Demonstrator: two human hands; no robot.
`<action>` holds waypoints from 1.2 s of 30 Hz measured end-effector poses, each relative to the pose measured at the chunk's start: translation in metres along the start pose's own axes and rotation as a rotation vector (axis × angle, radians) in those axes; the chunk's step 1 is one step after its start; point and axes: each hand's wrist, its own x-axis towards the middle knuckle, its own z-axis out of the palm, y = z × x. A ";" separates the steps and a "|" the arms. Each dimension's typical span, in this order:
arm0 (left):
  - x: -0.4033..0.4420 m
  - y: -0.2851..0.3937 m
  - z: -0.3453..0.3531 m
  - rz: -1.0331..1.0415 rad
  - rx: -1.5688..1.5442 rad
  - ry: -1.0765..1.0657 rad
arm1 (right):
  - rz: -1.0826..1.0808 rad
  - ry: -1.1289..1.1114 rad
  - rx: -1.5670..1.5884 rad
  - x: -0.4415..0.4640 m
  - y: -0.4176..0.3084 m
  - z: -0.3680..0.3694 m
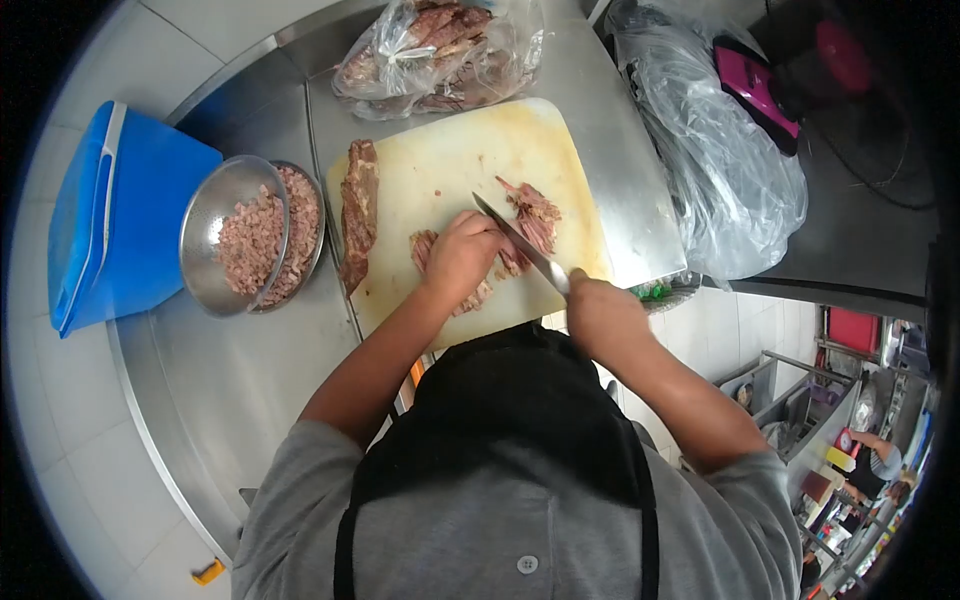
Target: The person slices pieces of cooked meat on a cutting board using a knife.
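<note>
My right hand [605, 318] is closed round the handle of a kitchen knife [530, 250], whose blade points up and left across the cutting board [480, 135]. Under the blade lies meat, held down by my left hand [465, 258], its fingers bent and pressed together on the piece. Part of that piece is hidden by the hand; an end [472, 299] shows below. Sliced meat [535, 215] is heaped right of the blade. A long uncut strip of meat [359, 210] rests along the board's left edge.
Left of the board, a metal colander [205, 250] of diced meat overlaps a bowl of more diced meat [302, 225]. A blue cooler [135, 220] stands beyond. Bagged meat [440, 55] lies behind the board, a clear plastic bag [710, 170] at right. Another person [875, 465] is far right.
</note>
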 end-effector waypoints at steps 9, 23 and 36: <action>0.000 0.002 -0.005 -0.078 0.044 -0.060 | -0.016 -0.022 -0.017 -0.012 -0.001 -0.022; -0.008 -0.009 0.005 -0.075 -0.035 0.007 | -0.026 -0.011 0.055 0.005 0.000 0.008; -0.007 -0.006 0.002 -0.022 -0.018 0.033 | -0.011 0.027 0.086 0.015 -0.003 0.013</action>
